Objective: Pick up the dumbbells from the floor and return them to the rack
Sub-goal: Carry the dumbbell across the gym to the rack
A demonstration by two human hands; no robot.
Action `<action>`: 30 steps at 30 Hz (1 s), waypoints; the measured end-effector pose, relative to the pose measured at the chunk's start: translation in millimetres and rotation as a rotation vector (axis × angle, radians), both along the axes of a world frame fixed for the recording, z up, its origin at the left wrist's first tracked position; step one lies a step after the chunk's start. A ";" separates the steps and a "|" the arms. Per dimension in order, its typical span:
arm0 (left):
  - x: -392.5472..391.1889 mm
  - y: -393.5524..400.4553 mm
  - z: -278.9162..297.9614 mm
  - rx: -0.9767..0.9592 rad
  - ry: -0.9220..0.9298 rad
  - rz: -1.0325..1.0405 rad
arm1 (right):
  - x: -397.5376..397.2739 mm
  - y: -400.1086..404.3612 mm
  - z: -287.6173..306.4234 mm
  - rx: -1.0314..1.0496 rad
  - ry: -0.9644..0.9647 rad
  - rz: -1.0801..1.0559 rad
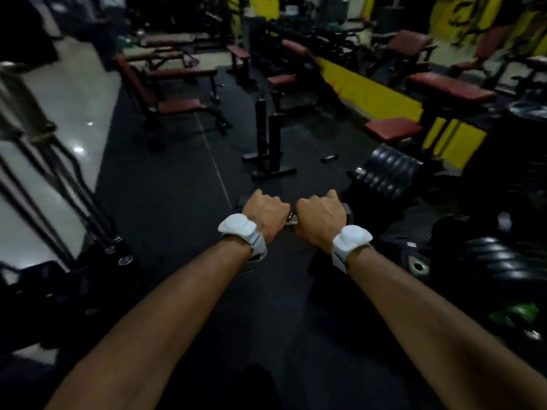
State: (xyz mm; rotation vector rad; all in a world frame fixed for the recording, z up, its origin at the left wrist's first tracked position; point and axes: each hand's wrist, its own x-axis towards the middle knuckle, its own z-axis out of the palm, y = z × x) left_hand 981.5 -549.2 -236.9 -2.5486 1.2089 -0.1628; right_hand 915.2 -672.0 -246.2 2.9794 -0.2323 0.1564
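Floor [165, 202]: lying dark and matted across the middle of the view, running beside a pale glossy strip at far left; showing a thin light seam line.
Yellow wall band [367, 90]: running diagonally at upper right; carrying black markings higher up, too blurred for reading.
Benches [177, 106]: standing in rows toward the back, showing red pads on dark frames; more red-padded seats sitting at right.
Bars at left [59, 179]: leaning in a cluster against the pale strip, ends resting low near the floor.
Black upright stand [270, 143]: standing on the matting ahead of both hands, well apart from them.
Stacked black weights [387, 170]: sitting at right, just beyond the right hand; further dark rounded weights lying at lower right.
Left hand [265, 213]: curling closed, knuckles up, gripping a metal handle.
Right hand [321, 216]: curling closed just beside the left, gripping the same handle.
Dumbbell [291, 218]: being held by both hands above the floor, only a short silvery stretch of handle showing between the fists; ends mostly hidden, a grey edge showing past the right hand.
Wristbands [236, 227]: sitting white on both wrists, bearing no legible marking.
Writing: failing to resolve anywhere, picture dim and smeared.
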 end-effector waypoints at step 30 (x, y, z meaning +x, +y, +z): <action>490.8 53.0 -43.9 0.154 0.103 0.602 | 556.2 41.5 -50.7 -0.031 -0.047 0.570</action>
